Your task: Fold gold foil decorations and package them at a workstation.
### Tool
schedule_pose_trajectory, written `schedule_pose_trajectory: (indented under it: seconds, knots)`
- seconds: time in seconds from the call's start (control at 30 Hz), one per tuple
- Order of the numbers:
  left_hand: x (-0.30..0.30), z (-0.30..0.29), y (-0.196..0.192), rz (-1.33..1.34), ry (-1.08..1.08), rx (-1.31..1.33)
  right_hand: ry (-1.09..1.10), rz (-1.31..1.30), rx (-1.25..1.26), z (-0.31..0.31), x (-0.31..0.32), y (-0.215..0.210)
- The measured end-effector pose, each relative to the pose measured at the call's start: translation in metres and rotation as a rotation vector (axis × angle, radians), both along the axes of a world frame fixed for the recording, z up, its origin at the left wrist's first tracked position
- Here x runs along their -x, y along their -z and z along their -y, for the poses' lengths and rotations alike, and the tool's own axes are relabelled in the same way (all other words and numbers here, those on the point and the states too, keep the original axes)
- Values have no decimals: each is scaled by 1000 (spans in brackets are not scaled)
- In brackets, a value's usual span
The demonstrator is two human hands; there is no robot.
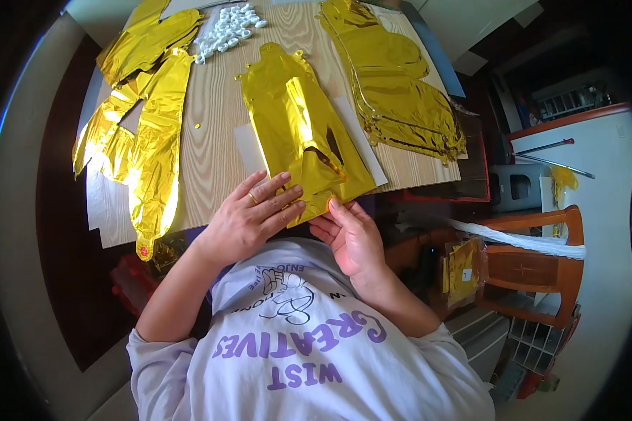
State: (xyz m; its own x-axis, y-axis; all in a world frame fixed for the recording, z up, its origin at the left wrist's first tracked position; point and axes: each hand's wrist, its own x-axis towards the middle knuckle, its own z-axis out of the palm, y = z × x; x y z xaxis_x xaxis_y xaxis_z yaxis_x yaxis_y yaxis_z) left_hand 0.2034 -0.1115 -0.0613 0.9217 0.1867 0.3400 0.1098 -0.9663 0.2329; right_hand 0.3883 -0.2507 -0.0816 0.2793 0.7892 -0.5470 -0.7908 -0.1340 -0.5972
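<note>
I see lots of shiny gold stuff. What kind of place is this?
Probably a home workroom: a wooden table covered with gold foil balloons, a wooden chair beside it, and both hands folding one balloon.

The person wears a pale lavender-grey shirt (309,365) with long sleeves; the sleeves are pushed up to about the elbows, bunching into soft folds at the left sleeve (151,351) and the right sleeve (449,337), so both forearms are bare; the chest carries large purple block lettering in curved rows, with a small outlined drawing in dark purple line above it; the fabric looks soft and lightly creased; the left hand (249,214) bears a thin gold ring (253,199) on one finger; the right hand (354,235) shows no jewellery, and one fingertip has an orange-tinted nail (331,204).
</note>
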Motion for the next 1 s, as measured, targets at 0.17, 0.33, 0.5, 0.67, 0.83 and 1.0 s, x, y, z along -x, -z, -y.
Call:
schedule_pose_trajectory:
  seconds: [0.17,0.33,0.5,0.67,0.83,1.0]
  knots:
    - [5,-13,-5,-17,96,-32,-151,-79,-30,4,-19,-11]
    - [4,-24,-29,-51,154,-185,-162,-6,-30,-8,-33,-10]
    - [4,-45,-30,-58,156,-229,-72,-27,-91,-23,-23,-12]
    - [15,-51,-7,-102,159,-98,-188,-129,-156,-10,-47,-10]
    - [13,-53,-6,-115,173,-13,-163,610,58,12,-97,-27]
    - [14,-46,-24,-220,140,59,-268,1959,-309,6,-52,-46]
